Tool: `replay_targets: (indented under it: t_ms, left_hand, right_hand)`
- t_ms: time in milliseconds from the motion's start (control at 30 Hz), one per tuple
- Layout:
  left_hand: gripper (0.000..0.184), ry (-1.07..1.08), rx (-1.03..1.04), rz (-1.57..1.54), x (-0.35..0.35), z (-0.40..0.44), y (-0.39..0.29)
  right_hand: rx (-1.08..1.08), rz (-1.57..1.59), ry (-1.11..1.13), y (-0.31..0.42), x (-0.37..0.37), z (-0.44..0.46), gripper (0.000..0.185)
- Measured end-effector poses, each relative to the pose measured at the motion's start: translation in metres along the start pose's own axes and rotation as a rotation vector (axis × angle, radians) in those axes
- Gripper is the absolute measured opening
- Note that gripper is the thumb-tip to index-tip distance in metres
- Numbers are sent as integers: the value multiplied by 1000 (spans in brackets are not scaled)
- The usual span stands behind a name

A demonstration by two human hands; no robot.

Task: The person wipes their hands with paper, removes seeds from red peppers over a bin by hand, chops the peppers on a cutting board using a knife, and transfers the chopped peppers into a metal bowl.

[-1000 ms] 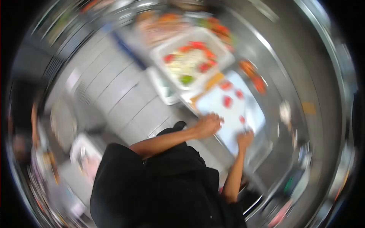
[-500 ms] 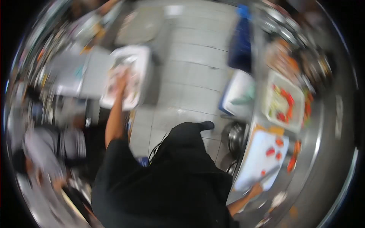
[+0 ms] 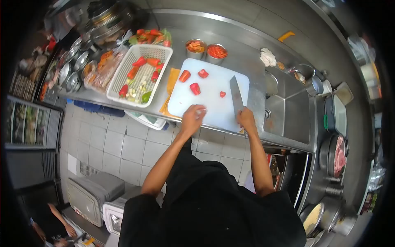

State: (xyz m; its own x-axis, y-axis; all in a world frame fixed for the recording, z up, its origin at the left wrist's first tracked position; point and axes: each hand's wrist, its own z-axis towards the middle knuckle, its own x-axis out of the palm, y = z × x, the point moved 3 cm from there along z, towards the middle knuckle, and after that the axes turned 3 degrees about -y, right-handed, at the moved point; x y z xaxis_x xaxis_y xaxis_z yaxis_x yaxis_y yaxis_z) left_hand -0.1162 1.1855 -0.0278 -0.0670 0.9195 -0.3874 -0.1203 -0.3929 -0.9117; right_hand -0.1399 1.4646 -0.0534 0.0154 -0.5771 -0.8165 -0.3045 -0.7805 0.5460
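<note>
My right hand (image 3: 247, 118) grips the handle of a large kitchen knife (image 3: 236, 94), whose wide blade lies along the right side of the white cutting board (image 3: 214, 111). My left hand (image 3: 192, 119) is over the board's near edge, fingers loosely curled and apart. Those fingertips are a little blurred, and I make out nothing held in them. Several cut red pepper pieces (image 3: 195, 88) lie on the board, with a small one (image 3: 222, 94) close to the blade. An orange cloth (image 3: 170, 92) sticks out from the board's left side.
A white basket (image 3: 114, 88) of red peppers and pale scraps stands left of the board. Behind the board are two metal cups, one with orange pieces (image 3: 195, 46), one with red strips (image 3: 217, 52). At right is a sink (image 3: 294, 113). Another person's arm (image 3: 61, 218) shows at lower left.
The view has swung from the floor and a white bin to the counter. My left hand has come out of that bin to the board. My right hand still holds the knife.
</note>
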Motion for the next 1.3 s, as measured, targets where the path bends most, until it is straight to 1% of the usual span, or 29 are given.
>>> replay_targets:
  t_ms: [33, 100, 133, 200, 300, 333, 367, 400, 433, 500, 533, 600, 633, 700, 833, 867, 900, 933, 1067, 1167, 1233, 1300]
  left_hand:
    - [19, 101, -1, 21, 21, 25, -4]
    - [22, 158, 146, 170, 64, 65, 5]
    - [22, 174, 150, 167, 83, 79, 8]
    - [25, 104, 168, 296, 110, 105, 10]
    - [25, 186, 160, 375, 138, 124, 16]
    - [25, 217, 155, 375, 144, 128, 20]
    - [26, 299, 153, 399, 146, 131, 23]
    - [26, 385, 152, 424, 146, 128, 27]
    - [25, 362, 191, 352, 140, 124, 29]
    - [20, 345, 248, 269, 128, 114, 31]
    - [20, 359, 237, 273, 121, 105, 35]
    - [20, 271, 208, 146, 102, 94, 36]
    - [20, 265, 196, 158, 99, 89, 34]
    - [16, 128, 18, -188, 97, 82, 33]
    - [14, 110, -6, -136, 110, 98, 42]
    - [15, 89, -62, -100, 108, 103, 49]
    - [16, 72, -121, -62, 106, 103, 56]
    - [19, 89, -63, -25, 105, 101, 60]
    - [14, 128, -79, 15, 97, 99, 47]
    - [10, 92, -67, -39, 99, 100, 41]
    - [8, 96, 48, 5, 104, 103, 43]
    - [6, 113, 38, 64, 101, 105, 35]
  right_hand:
    - [22, 24, 28, 0, 3, 4, 26]
    - [50, 86, 46, 25, -9, -11, 27]
    - [64, 140, 73, 34, -13, -19, 32]
    - [74, 118, 54, 28, -5, -16, 32]
    - [109, 87, 45, 18, 3, -13, 33]
    - [51, 78, 30, 15, 5, -12, 32]
    - [-3, 71, 12, 11, 8, -11, 32]
    - [13, 72, 30, 21, -1, -15, 38]
    - [47, 80, 28, 20, 3, -18, 38]
    - [-13, -29, -47, 22, 2, -14, 36]
    - [-16, -50, -50, 22, 2, -15, 35]
    - [-34, -51, -36, 27, -2, -17, 34]
    - [-54, -56, -35, 29, -1, -17, 33]
    - [-64, -40, -16, 25, 1, -14, 31]
    - [-77, -34, 14, 24, -2, -14, 28]
    - [-81, -37, 19, 26, -8, -14, 28]
    - [-72, 24, 49, 27, -13, -17, 25]
    - [-63, 85, 79, 29, -17, -20, 23]
    - [-102, 137, 89, 39, -19, -41, 20]
    - [-129, 127, 137, 49, -19, -57, 20]
    - [-149, 118, 158, 54, -20, -61, 20]
    - [-179, 25, 216, 55, -19, -62, 30]
